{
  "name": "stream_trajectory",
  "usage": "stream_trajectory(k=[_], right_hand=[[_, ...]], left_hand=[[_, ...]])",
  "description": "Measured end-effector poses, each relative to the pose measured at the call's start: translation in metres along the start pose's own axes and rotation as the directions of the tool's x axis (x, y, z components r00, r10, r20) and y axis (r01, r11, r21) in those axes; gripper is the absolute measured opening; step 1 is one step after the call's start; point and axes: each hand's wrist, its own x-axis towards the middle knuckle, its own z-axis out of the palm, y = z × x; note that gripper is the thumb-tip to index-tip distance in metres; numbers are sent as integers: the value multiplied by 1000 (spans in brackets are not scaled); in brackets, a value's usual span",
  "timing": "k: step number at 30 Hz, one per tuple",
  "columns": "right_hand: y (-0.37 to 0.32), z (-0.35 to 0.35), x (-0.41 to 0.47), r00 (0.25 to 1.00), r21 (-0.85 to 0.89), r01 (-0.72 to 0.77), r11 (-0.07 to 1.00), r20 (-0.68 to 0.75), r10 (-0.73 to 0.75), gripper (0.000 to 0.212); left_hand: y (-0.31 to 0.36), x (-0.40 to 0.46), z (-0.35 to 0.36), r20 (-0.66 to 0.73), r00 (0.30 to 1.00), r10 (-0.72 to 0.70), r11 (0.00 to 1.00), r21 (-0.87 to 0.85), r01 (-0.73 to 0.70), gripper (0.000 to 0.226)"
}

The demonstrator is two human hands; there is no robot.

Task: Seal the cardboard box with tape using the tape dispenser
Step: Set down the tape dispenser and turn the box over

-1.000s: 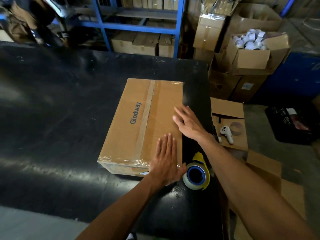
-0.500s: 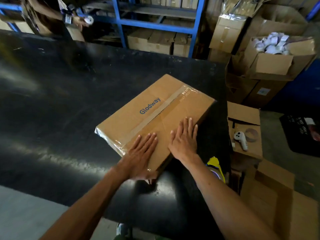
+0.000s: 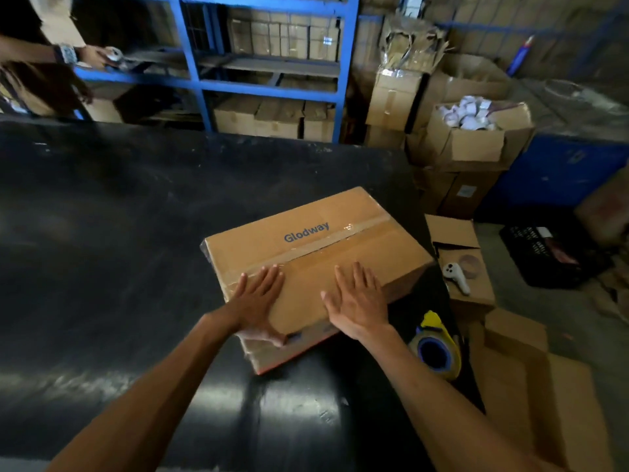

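Observation:
A brown cardboard box (image 3: 306, 243) printed "Glodway" lies on the black table (image 3: 119, 233), with clear tape running along its top seam. My left hand (image 3: 258, 301) lies flat on the near left part of the top, thumb hooked over the near edge. My right hand (image 3: 357, 298) presses flat on the near right part, fingers spread. The yellow tape dispenser (image 3: 437, 349) with a blue-cored roll sits on the table just right of my right forearm; neither hand touches it.
Open cardboard boxes (image 3: 473, 141) stand on the floor to the right, one with a white controller (image 3: 457, 275) on it. Blue shelving (image 3: 272, 86) with cartons runs behind the table. Another person's hand (image 3: 98, 56) is at the far left. A black crate (image 3: 544, 253) sits right.
The box has turned clockwise on the table under both hands, so its long side now faces me. My hands have shifted to its near edge. The dispenser stays put.

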Motion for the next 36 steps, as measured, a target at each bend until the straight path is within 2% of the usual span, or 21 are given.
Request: stream_trajectory(k=[2,4,7,10,15,21,36], right_hand=[[-18,-2,-13,994,-33,6,999,-108,-9,74],[-21,-6,-13,986,-12,-29,1000,-164,27,69],[-5,-2,-2,982,-3,-173,985,-75,173,79],[2,7,-3,962,54,-273,961,23,272,85],[-23,8,-8,925,108,-380,919,61,376,84],[-29,13,-5,900,152,-436,887,77,430,85],[-30,20,-2,886,168,-462,871,63,459,85]], left_hand=[[-23,-3,-9,83,996,-33,999,5,33,146],[-31,-6,-8,107,992,-69,996,-45,74,145],[-27,-7,5,54,995,-79,988,-132,86,148],[-31,0,7,0,999,-49,996,-79,48,150],[-60,17,-10,-12,1000,20,1000,-15,-20,155],[-71,28,-12,-49,996,74,997,4,-74,148],[-79,37,-2,-119,987,109,994,35,-106,146]])
